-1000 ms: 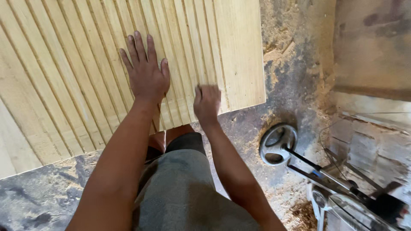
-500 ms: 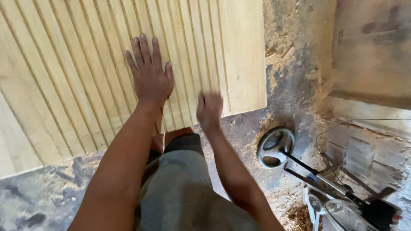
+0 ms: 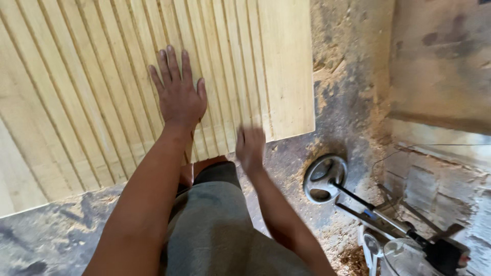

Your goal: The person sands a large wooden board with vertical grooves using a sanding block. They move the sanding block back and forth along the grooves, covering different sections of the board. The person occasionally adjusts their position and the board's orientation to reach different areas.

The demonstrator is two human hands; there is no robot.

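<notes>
We press our left hand (image 3: 178, 97) flat on the grooved panel (image 3: 102, 97), fingers spread wide, holding nothing. Our right hand (image 3: 250, 147) blurs at the panel's near edge, fingers curled; we cannot tell if it grips anything. Looks like smoothing or checking the slats. Next wants steady pressure along the grooves beyond our fingertips.

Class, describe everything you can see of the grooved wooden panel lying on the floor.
The wooden panel is pale, bare timber, cut with many narrow parallel grooves, with a smooth ungrooved strip along its right side. It lies flat on the dusty floor and runs out of frame at top and left. The left hand presses flat on it, fingers spread; the blurred right hand is at its near edge.
</notes>
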